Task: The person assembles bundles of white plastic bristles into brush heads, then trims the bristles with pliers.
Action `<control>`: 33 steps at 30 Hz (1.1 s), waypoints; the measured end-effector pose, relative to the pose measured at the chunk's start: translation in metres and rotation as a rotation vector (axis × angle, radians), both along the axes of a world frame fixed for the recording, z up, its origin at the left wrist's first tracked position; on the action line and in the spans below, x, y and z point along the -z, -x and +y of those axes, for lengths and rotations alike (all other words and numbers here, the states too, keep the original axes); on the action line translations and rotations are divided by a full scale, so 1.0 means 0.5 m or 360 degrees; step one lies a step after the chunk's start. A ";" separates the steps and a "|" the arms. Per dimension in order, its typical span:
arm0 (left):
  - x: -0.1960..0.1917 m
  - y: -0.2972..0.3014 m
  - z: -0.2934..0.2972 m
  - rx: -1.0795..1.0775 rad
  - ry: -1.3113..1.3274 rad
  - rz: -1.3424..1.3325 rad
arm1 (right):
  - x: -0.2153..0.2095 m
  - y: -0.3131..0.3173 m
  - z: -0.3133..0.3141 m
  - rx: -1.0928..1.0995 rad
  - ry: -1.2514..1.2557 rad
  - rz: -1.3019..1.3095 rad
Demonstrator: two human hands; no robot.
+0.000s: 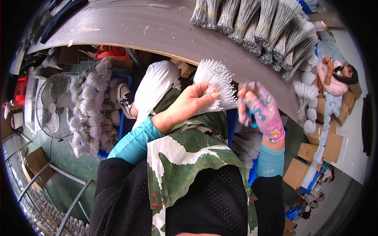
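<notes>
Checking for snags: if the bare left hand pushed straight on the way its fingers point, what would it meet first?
Probably the gloved right hand. The left hand grips a white brush bundle and points rightward at it, though depth is unclear.

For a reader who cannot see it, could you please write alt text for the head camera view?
A seated person's bare left hand grips a fanned bundle of white-tipped wire brushes, while the right hand, in a pink patterned glove, is closed beside it at the edge of a grey worktable. More tied brush bundles lie on the table, and a floor fan stands to the left.
</notes>
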State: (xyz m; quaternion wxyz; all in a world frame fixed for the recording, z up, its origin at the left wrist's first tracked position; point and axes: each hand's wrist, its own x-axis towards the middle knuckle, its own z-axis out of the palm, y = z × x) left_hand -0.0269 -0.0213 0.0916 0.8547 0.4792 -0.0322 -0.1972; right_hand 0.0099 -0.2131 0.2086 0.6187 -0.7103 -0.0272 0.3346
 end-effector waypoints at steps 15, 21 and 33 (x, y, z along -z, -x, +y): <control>0.015 0.007 0.013 0.0213 0.0168 0.0033 | 0.039 0.020 0.015 -0.0288 0.0312 0.0500; 0.004 0.004 0.006 0.0240 0.0247 0.0064 | 0.034 0.016 0.007 -0.0319 0.0337 0.0522; 0.032 -0.015 0.001 0.0338 0.0367 0.0048 | 0.081 0.048 -0.007 -0.0108 0.0339 0.0153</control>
